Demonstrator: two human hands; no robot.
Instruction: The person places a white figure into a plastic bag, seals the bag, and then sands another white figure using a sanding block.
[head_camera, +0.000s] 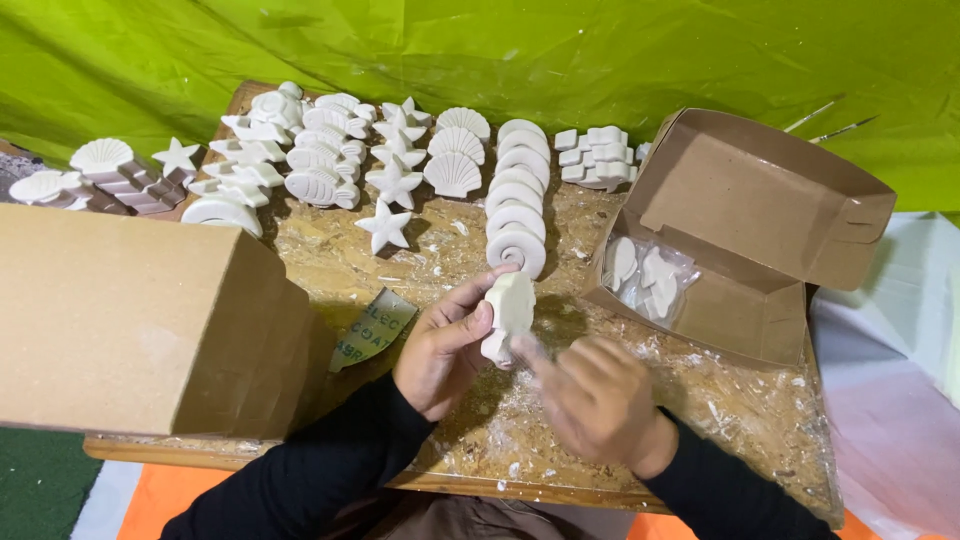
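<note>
I saw bare tabletop (740, 400) open before me; a big cardboard box (130, 320) blocked the left, an open carton (750, 230) the right, plaster casts (400, 160) crowded behind.

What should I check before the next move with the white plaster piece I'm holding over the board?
1. Grip on the white plaster piece: held upright in the left hand, fingers around its side. Ok.
2. Right hand: blurred beside the piece's lower end; whether it touches cannot be told.
3. Open cardboard box: lid back, a few white pieces in wrapping inside, room left. Ok.
4. Row of spiral shells: just beyond the held piece, close to the fingertips. Not ok for a forward sweep.
5. Board: strewn with white chips and flakes. Not ok as a clean resting spot.
6. Large closed box: crowds the left side. Ok if avoided.
</note>
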